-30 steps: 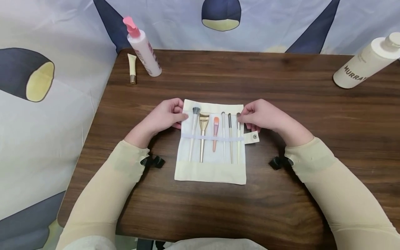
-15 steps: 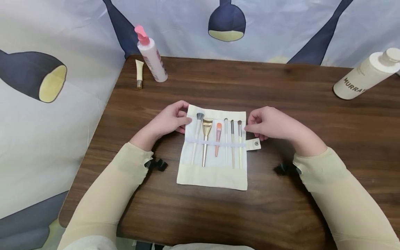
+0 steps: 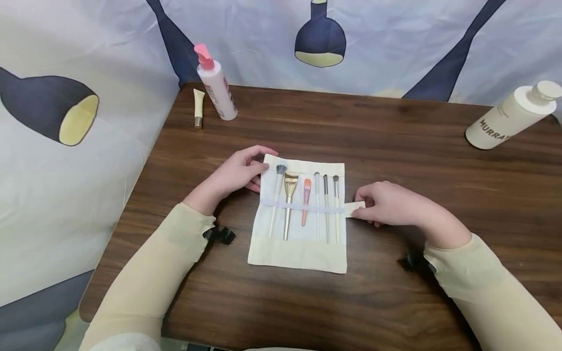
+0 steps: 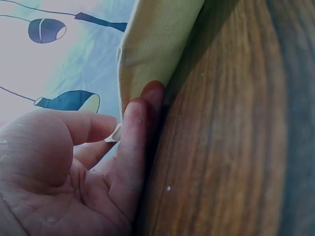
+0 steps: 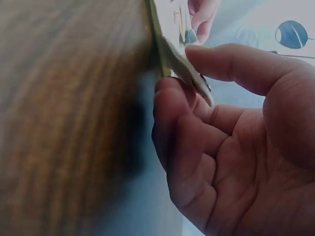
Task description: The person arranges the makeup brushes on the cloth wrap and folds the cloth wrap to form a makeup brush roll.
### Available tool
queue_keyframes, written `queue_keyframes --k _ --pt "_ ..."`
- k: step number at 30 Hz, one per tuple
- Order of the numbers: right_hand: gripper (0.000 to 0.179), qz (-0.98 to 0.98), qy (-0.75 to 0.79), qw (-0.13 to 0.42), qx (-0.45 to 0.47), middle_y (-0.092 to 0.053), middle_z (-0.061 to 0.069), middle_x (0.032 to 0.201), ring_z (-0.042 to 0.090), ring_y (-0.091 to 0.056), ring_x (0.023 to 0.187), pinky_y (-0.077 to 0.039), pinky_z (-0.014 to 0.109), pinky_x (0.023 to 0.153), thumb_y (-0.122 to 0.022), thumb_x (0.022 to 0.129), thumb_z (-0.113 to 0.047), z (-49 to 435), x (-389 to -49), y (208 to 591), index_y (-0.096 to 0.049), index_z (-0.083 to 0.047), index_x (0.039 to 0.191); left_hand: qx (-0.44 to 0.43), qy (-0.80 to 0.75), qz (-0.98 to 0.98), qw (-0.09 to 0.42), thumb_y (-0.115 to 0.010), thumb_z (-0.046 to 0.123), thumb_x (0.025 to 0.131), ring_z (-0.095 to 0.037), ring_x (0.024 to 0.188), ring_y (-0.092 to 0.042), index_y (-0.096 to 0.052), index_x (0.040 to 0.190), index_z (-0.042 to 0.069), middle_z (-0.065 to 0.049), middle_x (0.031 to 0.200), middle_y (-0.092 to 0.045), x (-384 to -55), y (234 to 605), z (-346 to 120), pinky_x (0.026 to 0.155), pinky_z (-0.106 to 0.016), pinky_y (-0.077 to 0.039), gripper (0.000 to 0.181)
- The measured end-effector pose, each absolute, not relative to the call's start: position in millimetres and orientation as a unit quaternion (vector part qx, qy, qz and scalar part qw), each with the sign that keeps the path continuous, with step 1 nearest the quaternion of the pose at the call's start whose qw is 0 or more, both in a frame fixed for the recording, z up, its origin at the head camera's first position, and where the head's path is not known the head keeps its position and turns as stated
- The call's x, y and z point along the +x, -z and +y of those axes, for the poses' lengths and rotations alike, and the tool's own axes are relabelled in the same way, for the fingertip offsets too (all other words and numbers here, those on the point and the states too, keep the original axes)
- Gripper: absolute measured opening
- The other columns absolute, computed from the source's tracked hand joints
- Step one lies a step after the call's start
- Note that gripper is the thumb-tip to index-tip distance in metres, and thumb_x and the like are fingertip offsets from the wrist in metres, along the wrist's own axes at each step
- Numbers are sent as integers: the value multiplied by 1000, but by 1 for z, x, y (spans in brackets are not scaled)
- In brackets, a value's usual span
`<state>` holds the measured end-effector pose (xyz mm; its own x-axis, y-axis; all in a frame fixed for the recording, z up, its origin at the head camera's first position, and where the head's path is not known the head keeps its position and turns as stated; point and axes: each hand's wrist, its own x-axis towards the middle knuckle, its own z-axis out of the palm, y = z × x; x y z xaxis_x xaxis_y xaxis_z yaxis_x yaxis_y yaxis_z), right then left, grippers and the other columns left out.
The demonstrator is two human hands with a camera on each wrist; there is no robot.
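Observation:
A cream cloth brush roll (image 3: 298, 254) lies unfolded on the table. Several makeup brushes sit side by side under its elastic band, including a gold flat brush (image 3: 289, 207) and a short pink brush (image 3: 306, 201) with an orange head. My left hand (image 3: 239, 171) pinches the roll's upper left corner; the left wrist view shows thumb and fingers on either side of the cloth edge (image 4: 157, 44). On the right side, my right hand (image 3: 392, 204) grips the snap strap (image 3: 352, 209) by its end, covering the snap. In the right wrist view this strap (image 5: 184, 69) passes between thumb and fingers.
At the back left stand a white pump bottle (image 3: 218, 92) with a pink top and a small cream tube (image 3: 199, 108). A large white bottle (image 3: 505, 119) marked MURRAY is at the back right. Lamp-patterned fabric (image 3: 369, 48) hangs behind the wooden table (image 3: 395, 292).
My right hand has left the roll's upper right edge, moved down and outward, and taken hold of the snap strap. My left hand stays at the upper left corner. The head view has shifted slightly.

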<state>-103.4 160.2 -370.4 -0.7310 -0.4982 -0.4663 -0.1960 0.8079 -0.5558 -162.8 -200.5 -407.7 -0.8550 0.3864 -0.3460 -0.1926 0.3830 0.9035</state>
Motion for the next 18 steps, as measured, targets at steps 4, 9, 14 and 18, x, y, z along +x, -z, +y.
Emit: queue_keyframes --k 4,9,14,18 --pt "12 893 272 312 -178 -63 0 62 19 -62 55 -51 32 54 -68 96 -19 166 -106 370 -64 -12 87 59 -550 796 245 -56 15 106 -21 71 -72 -64 130 11 -16 100 -75 -162 406 -199 64 -38 -64 25" --pt "10 898 289 298 -150 -65 5 67 20 -63 56 -54 34 54 -64 96 -15 175 -118 368 -62 -7 90 93 -527 802 265 -59 8 101 -17 72 -70 -65 108 -3 -12 87 -73 -160 407 -199 66 -34 -64 14" --pt "11 912 289 264 -123 -65 8 71 21 -63 59 -53 34 55 -64 99 -15 173 -138 368 -63 -5 97 156 -493 808 281 -64 5 97 -15 67 -66 -65 101 -1 -8 81 -70 -155 405 -200 62 -30 -61 7" --pt "12 922 284 241 -105 -65 9 76 22 -63 63 -54 35 61 -65 101 -17 163 -154 366 -64 -5 102 207 -449 809 318 -67 5 96 -15 65 -65 -65 98 1 -6 76 -68 -150 401 -198 62 -29 -59 5"
